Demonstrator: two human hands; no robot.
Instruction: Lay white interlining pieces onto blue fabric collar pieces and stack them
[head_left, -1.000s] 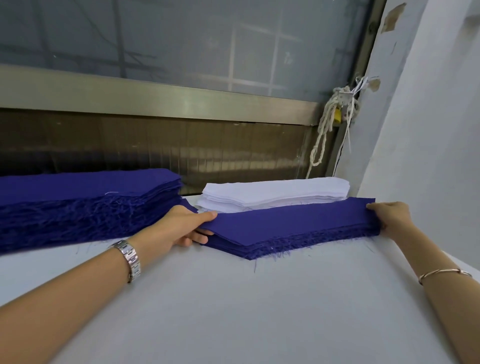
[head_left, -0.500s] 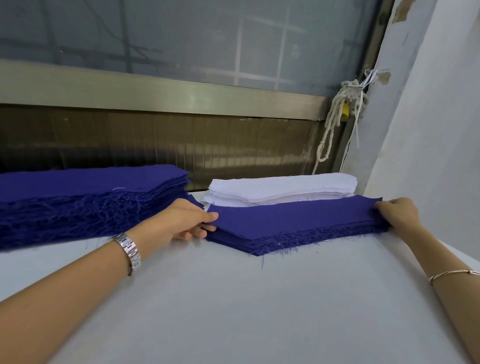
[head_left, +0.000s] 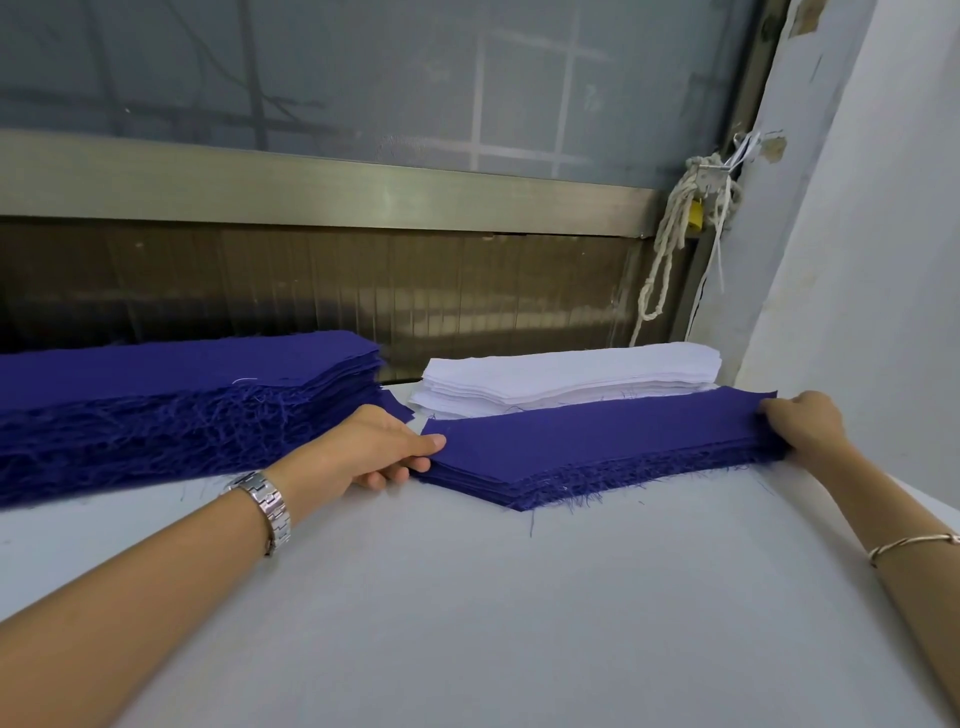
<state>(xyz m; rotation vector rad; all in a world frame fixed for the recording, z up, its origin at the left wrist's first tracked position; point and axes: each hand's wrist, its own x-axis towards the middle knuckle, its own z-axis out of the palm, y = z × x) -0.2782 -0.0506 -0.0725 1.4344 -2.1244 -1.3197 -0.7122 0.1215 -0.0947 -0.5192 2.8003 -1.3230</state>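
Lying crosswise — blue collar stack, point nearward

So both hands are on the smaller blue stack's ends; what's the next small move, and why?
Probably let go with the right hand and lift the top piece off the white interlining stack. It and the left hand grip the blue collar stack by its ends; its top is bare blue, and the white pile lies just behind.
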